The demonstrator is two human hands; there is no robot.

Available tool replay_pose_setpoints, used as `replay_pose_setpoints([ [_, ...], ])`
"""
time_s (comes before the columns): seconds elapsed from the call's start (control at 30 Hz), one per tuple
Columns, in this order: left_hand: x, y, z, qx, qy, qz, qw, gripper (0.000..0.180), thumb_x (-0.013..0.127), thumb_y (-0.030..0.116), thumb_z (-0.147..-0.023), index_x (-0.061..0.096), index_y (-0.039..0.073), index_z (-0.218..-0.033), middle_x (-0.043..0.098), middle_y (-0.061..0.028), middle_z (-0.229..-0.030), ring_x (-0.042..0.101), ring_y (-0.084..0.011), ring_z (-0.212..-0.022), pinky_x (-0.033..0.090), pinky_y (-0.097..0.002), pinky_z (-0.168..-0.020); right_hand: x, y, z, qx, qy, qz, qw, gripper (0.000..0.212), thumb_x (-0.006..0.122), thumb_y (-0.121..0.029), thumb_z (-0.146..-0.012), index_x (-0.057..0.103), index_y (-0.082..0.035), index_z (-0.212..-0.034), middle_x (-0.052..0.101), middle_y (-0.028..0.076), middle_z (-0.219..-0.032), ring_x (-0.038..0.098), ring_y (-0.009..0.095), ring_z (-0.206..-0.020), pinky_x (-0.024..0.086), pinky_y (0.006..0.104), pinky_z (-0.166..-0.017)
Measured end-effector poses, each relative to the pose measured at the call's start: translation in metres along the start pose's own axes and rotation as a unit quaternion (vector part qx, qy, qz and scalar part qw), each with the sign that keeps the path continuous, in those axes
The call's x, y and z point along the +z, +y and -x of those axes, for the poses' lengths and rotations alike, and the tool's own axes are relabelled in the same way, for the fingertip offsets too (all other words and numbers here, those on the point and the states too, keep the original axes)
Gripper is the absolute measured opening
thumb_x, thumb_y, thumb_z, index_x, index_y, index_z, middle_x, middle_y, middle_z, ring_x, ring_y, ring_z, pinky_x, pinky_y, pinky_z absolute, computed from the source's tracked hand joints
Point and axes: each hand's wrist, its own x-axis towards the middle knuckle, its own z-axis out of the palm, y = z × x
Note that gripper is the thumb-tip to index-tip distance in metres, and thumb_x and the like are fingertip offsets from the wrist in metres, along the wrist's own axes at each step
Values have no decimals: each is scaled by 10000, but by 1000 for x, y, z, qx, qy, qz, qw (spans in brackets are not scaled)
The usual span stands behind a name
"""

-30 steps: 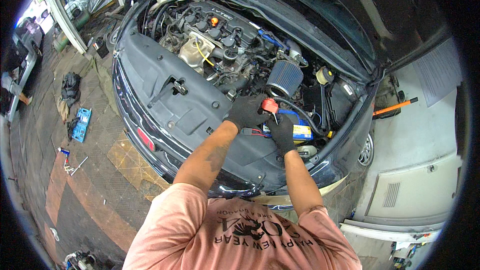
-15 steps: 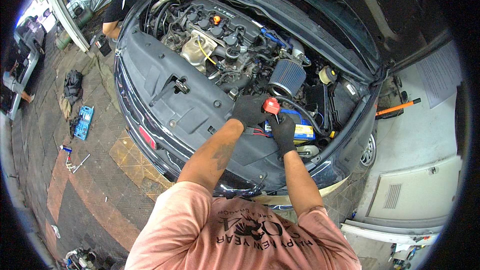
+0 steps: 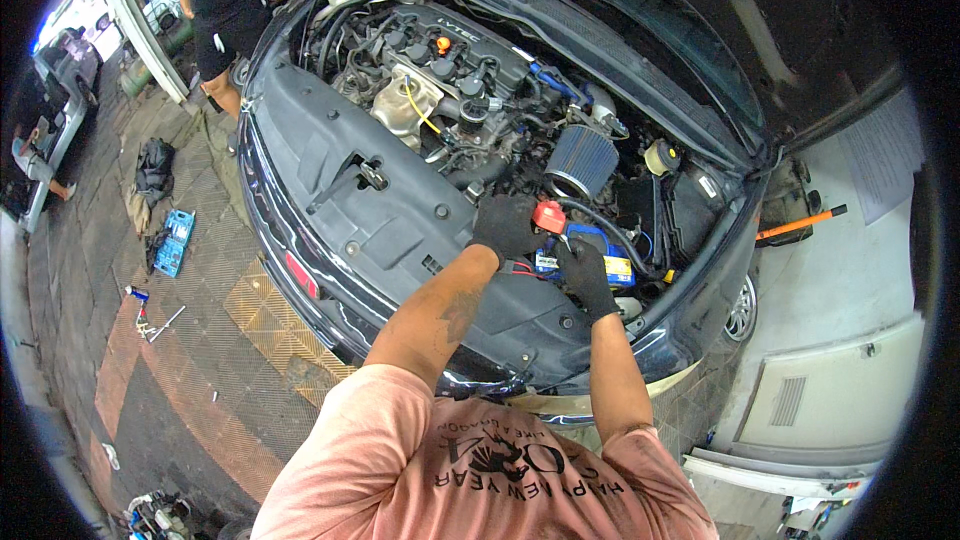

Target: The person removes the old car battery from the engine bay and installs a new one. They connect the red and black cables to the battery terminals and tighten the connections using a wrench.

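Observation:
Both my hands wear black gloves over the front corner of the engine bay. My left hand [image 3: 507,227] is closed against the left side of a red battery terminal cover [image 3: 549,217]; its fingertips are partly hidden. Just right of it, my right hand [image 3: 588,275] grips a slim metal tool [image 3: 564,239], most of it covered by the glove. The tool's end is close under the red cover. Beneath my hands lies a blue car battery [image 3: 620,268] with a yellow and white label. Thin red wires [image 3: 522,268] run out by my left wrist.
A cone air filter [image 3: 581,160] and the engine cover [image 3: 450,40] lie beyond my hands, under the raised hood [image 3: 760,30]. A person in black [image 3: 215,0] stands at the far left. An open blue tool case [image 3: 174,243] and loose tools [image 3: 150,320] lie on the floor.
My view has shifted slightly, and the other person now shows more fully at the far left. Both hands stay at the red cover; my right hand sits slightly lower and further right of it.

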Motion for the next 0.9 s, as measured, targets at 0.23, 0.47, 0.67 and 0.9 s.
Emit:
replay_pose_setpoints([
  [0.23,-8,0,1,-8,-9,15,1000,543,813,608,-669,769,142,-945,767,-154,-891,747,-367,-839,559,-525,-771,-16,32,6,-245,24,179,953,416,628,-288,-984,674,26,-1253,633,281,-1317,599,433,-1233,440,510,-1113],
  [0.47,-11,-1,0,9,1,26,1000,505,817,580,-670,770,143,-919,765,-138,-846,749,-365,-807,566,-521,-761,-26,30,-23,-161,-43,189,968,343,633,-261,-950,721,-42,-1198,713,226,-1146,669,404,-1085,505,522,-988],
  [0.67,-18,7,-2,-22,-68,50,996,505,812,560,-682,773,142,-963,762,-148,-896,752,-359,-836,568,-521,-782,-14,36,-36,-231,-105,222,941,339,702,-323,-875,722,-80,-1110,724,192,-1011,679,407,-933,507,534,-839],
  [0.9,-8,1,-2,-18,-62,14,998,477,806,538,-685,773,143,-950,767,-138,-874,754,-357,-842,564,-514,-800,-23,21,-33,-212,-116,104,965,328,730,-366,-888,737,-66,-1022,716,174,-935,671,412,-891,502,512,-793],
])
